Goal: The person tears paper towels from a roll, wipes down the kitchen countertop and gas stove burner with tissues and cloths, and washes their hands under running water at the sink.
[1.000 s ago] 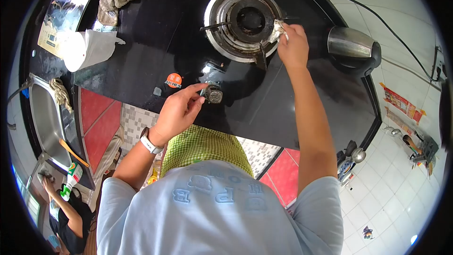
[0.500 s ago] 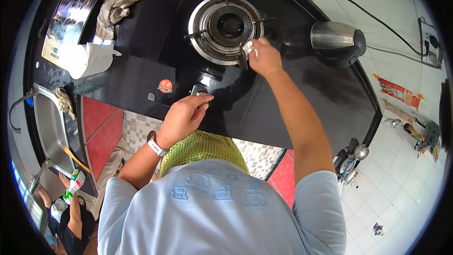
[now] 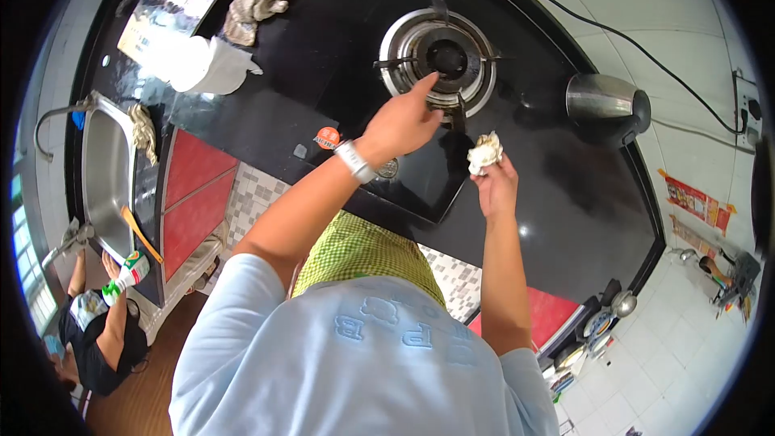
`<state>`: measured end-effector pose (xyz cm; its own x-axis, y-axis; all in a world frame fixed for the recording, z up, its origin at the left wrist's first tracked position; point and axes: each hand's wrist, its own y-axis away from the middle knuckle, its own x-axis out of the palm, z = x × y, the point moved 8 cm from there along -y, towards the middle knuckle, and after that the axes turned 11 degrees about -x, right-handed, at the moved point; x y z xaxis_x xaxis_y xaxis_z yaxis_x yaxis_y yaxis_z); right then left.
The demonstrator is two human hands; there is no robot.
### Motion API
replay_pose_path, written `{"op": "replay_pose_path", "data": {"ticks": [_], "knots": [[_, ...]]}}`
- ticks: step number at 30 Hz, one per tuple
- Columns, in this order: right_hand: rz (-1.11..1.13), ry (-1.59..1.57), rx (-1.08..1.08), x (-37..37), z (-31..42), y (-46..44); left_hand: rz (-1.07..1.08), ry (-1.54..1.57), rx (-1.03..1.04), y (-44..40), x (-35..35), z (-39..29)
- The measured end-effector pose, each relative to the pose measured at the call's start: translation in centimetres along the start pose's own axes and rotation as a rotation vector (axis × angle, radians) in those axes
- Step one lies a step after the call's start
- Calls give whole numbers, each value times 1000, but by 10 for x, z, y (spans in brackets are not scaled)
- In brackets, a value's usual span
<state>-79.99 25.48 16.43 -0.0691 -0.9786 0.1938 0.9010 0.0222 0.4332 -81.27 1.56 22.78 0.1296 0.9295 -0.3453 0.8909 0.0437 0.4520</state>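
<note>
My left hand point(image 3: 400, 123) is over the near side of the gas burner point(image 3: 446, 60), index finger stretched toward the burner's centre, nothing held in it. Whether the fingertip touches the metal I cannot tell. To the right, my right hand point(image 3: 496, 186) pinches a crumpled, stained white tissue point(image 3: 485, 153) above the black countertop point(image 3: 557, 194). The stove knob point(image 3: 388, 168) shows partly below my left wrist.
A kettle point(image 3: 599, 99) stands at the right. On the left are a cloth point(image 3: 262, 2), a paper roll point(image 3: 218, 69) and a sink point(image 3: 105, 165). Another person point(image 3: 101, 339) is at the lower left, near a white-green bottle point(image 3: 129, 270).
My left hand has left the knob and moved up to the burner, its index finger now extended. My right hand has drawn back from the burner toward me with the tissue.
</note>
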Motion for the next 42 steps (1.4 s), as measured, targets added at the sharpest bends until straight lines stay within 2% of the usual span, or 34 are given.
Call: {"op": "replay_pose_path", "data": {"ticks": [1,2,4,6,8,9,11,14,17,18,21,24,26,30,32,33,38,40,42], "knots": [[23,33,-7,4,-3,3,-110,-61,68,-14,7,-9],[38,35,-17,5,-1,8,-163,-150,23,-15,9,-10],[143,4,-104,14,10,4,-238,-203,114,-4,14,-17],[232,-3,-161,14,15,2,-226,-152,107,16,8,-23],[144,64,-191,24,31,3,-251,-23,210,68,12,-22],[142,75,-180,16,30,-7,-298,-27,221,66,11,-19],[211,50,-193,23,20,-20,-252,90,89,115,13,16],[171,54,-200,17,23,-13,-193,168,-85,153,21,42],[156,168,-210,22,27,-9,-242,275,-157,175,24,77],[198,184,-284,21,27,-2,-314,366,-148,181,28,101],[204,197,-291,18,23,6,-319,592,-202,183,36,130],[179,238,-341,22,28,17,-296,538,-189,180,24,124],[81,220,-236,19,26,22,-283,551,-197,178,13,111],[-14,334,-252,5,21,22,-227,475,-193,159,-10,98],[8,276,-166,6,6,24,-227,486,-173,154,-13,96],[17,144,-192,20,-5,33,-199,474,-186,146,-18,95],[-40,154,-138,48,-26,38,-178,395,-154,126,-29,96],[-77,169,-314,53,-23,31,-161,411,-183,119,-32,97],[-133,292,-348,54,-19,27,-141,427,-211,109,-35,98]]}}
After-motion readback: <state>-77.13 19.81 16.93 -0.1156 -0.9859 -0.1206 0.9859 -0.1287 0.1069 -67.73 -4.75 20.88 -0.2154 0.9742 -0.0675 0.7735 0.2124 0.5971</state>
